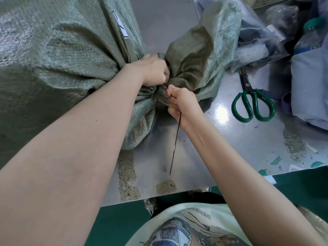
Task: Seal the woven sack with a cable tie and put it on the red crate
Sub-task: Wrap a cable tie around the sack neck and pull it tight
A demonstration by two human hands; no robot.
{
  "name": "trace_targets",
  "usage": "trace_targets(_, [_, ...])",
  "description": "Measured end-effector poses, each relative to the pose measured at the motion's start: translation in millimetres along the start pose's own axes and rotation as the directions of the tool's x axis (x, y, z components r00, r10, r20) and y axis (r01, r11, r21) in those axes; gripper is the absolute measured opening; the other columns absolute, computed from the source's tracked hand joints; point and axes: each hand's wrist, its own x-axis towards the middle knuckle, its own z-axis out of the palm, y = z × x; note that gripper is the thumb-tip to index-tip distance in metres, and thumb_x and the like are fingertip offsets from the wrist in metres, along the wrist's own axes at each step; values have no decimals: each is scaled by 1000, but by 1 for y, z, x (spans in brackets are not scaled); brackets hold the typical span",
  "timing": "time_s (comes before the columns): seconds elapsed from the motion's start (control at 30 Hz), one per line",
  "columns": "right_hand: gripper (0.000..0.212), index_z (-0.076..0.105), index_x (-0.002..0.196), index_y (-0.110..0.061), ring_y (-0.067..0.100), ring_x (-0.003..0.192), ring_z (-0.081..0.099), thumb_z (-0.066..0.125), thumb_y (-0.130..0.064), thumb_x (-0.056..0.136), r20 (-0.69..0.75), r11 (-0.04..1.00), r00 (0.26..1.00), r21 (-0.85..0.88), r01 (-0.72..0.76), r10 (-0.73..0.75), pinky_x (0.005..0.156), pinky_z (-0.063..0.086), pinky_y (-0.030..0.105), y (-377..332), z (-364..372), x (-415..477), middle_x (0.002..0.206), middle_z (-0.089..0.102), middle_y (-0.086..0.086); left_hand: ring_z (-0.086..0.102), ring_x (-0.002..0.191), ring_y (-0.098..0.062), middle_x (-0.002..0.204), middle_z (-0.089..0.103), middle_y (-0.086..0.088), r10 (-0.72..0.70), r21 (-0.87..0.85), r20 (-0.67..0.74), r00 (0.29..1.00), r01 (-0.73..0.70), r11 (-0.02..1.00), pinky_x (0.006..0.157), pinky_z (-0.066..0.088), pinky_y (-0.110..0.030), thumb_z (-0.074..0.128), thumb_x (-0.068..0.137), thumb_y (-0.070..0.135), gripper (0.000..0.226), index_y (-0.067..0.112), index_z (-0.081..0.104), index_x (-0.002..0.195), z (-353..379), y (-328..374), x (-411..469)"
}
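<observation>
I see my left hand [152, 70] squeezing the bunched neck of the woven sack [62, 55] on the counter [239, 139], while my right hand [182, 105], just beside it, grips the cable tie [175, 139], whose long tail points back toward me.

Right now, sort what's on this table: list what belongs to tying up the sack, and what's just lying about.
In use: woven sack; cable tie; left hand gripping the gathered neck; right hand pulling the tie's tail.

Lying about: green-handled scissors; clear plastic bags; grey cloth bundle.
</observation>
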Motion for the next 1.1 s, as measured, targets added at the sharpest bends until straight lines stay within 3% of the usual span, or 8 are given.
trace_targets(0.27, [38,42,57,-13,4,24,17,41,-14,95,-33,999,999,-43,7,-9,28,15,13,5,-1,-6,29,24,-13,48,98,-38,64,41,1,11,55,-1,1000,-11,998,90,37,-40,42,71,9,24,18,47,50,2,3,-2])
trace_targets(0.4, [38,42,57,-14,3,25,18,41,-14,95,-25,997,999,-73,24,-26,29,15,13,5,-6,-7,31,24,-13,49,104,-35,87,58,-12,10,13,-20,1000,-9,1000,86,33,-34,43,76,9,26,21,49,54,1,6,-5])
trace_targets(0.53, [39,41,57,-14,3,27,17,40,-14,96,-1,996,999,-73,41,-41,30,13,13,6,-8,-7,32,23,-13,50,103,-37,91,60,-15,-13,-26,-33,999,13,1000,78,28,-30,43,76,11,28,22,46,51,3,4,-5])
trace_targets(0.67, [36,42,59,-15,3,28,17,40,-15,96,3,996,1000,-81,25,-25,31,13,14,6,-12,-8,33,24,-12,50,108,-38,105,63,-21,-15,-19,-76,997,14,1000,85,34,-34,45,76,11,28,23,43,50,4,6,-4])
trace_targets(0.73, [37,43,59,-15,3,30,18,41,-16,95,-3,989,999,-146,31,-32,32,13,14,5,-16,-7,38,25,-9,47,112,-36,111,62,-20,-13,26,-136,991,16,1000,91,33,-36,46,77,11,23,21,55,59,8,9,-5])
trace_targets(0.83, [37,45,57,-15,4,31,21,44,-18,93,-30,956,997,-286,65,-76,33,16,16,2,-22,-4,45,28,-3,42,117,-34,120,55,-18,-62,103,-233,971,87,991,99,30,-38,47,79,14,30,12,70,98,16,17,-5])
trace_targets(1.0, [35,55,58,-16,4,32,31,49,-21,91,-59,930,992,-358,79,-107,39,20,18,2,-25,2,45,40,-4,41,117,-34,120,48,-17,-200,-139,-478,855,152,979,96,35,-39,47,82,11,28,8,68,101,24,34,-18])
trace_targets(1.1, [33,59,60,-18,5,34,33,48,-20,92,-138,959,987,-280,43,-85,40,22,17,-3,-28,5,44,48,-5,47,114,-33,118,52,-17,-291,-308,-511,809,143,940,91,36,-37,45,87,13,24,9,63,103,34,48,-29])
